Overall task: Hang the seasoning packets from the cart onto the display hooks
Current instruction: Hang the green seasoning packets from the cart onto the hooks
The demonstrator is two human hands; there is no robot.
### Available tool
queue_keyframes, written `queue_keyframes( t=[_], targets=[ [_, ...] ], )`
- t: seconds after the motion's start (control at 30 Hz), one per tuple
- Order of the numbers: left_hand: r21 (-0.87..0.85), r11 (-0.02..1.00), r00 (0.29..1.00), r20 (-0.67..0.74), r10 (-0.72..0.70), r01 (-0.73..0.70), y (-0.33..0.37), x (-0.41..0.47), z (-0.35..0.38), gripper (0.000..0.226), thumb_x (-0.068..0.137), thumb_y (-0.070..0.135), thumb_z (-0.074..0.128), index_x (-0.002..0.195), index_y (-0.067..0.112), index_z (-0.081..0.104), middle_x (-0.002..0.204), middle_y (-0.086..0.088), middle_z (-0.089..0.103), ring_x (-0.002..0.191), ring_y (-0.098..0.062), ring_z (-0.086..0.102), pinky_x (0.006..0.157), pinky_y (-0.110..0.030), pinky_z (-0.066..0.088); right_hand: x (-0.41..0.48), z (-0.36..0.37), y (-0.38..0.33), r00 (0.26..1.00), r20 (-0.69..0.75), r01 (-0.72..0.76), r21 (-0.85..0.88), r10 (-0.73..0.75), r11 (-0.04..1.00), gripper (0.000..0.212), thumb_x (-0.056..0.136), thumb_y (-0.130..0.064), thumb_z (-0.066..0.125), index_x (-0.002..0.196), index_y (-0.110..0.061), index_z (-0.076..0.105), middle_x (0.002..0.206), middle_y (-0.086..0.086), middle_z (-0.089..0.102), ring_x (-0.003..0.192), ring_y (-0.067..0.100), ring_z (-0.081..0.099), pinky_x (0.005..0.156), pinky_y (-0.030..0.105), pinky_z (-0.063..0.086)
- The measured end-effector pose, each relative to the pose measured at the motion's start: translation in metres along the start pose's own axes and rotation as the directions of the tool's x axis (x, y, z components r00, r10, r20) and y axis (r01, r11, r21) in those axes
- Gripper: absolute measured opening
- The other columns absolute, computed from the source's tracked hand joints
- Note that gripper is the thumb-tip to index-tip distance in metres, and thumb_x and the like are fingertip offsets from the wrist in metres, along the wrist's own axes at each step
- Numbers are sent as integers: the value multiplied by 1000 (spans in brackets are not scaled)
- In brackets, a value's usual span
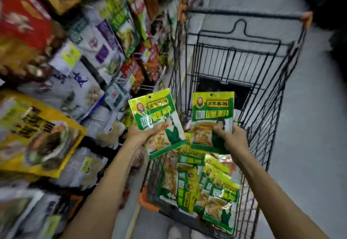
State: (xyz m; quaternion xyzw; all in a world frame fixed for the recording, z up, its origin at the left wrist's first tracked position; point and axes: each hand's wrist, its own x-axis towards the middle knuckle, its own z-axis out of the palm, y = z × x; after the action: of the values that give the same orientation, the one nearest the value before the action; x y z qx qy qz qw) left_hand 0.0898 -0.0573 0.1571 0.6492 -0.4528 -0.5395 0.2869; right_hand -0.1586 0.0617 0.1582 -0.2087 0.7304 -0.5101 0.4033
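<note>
Broadly, the crowded display wall of hung foil pouches (pixel 56 69) fills 8 to 11 o'clock, too blurred to show its hooks. Beside it stands the black wire shopping cart (pixel 262 126), a heap of green-and-yellow plastic seasoning packets (pixel 206 186) at its 6 o'clock end. Above the heap, the left hand (pixel 139 133) pinches a tilted packet (pixel 157 114) by its lower half; the right hand (pixel 234 137) grips an upright packet (pixel 212 114) likewise. They look light, floppy and slick, so pinching near the punched hole at 12 o'clock would likely steady each for hooking.

Light: dim, grey
Blur: shelf packs (pixel 78 54) smeared at nine o'clock
Bend: cart (pixel 244 14) wires curve at three o'clock
</note>
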Motion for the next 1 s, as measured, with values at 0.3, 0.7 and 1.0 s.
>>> queue_keyframes(
  t=[0.3, 0.7, 1.0],
  targets=[
    [-363, 874, 923, -324, 208, -324, 127, -118, -130, 66, 48, 37, 86, 105, 11, 67, 106, -11, 71, 104, -28, 65, 95, -50, 50, -48, 70, -176, 862, 396, 257, 197, -317, 946, 16, 79, -25, 77, 77, -13, 66, 56, -10, 69, 51, 1, 65, 40, 16, 45],
    [-23, 677, 485, -716, 502, -735, 217, -334, -299, 39, 65, 33, 78, 100, 17, 72, 98, -7, 75, 92, -23, 71, 86, -45, 56, -214, 193, -344, 358, 649, 486, 484, -671, 727, 72, 72, -51, 75, 109, 7, 57, 99, 29, 61, 90, 25, 63, 61, 30, 48],
    [117, 636, 242, -861, 448, -763, 191, -462, -388, 53, 57, 39, 82, 104, 16, 72, 101, -9, 74, 90, -21, 71, 75, -33, 59, -368, 254, -371, 30, 747, 396, 601, -664, 695, 40, 73, -43, 78, 72, -8, 59, 53, 7, 46, 54, 10, 46, 54, 21, 34]
  ],
)
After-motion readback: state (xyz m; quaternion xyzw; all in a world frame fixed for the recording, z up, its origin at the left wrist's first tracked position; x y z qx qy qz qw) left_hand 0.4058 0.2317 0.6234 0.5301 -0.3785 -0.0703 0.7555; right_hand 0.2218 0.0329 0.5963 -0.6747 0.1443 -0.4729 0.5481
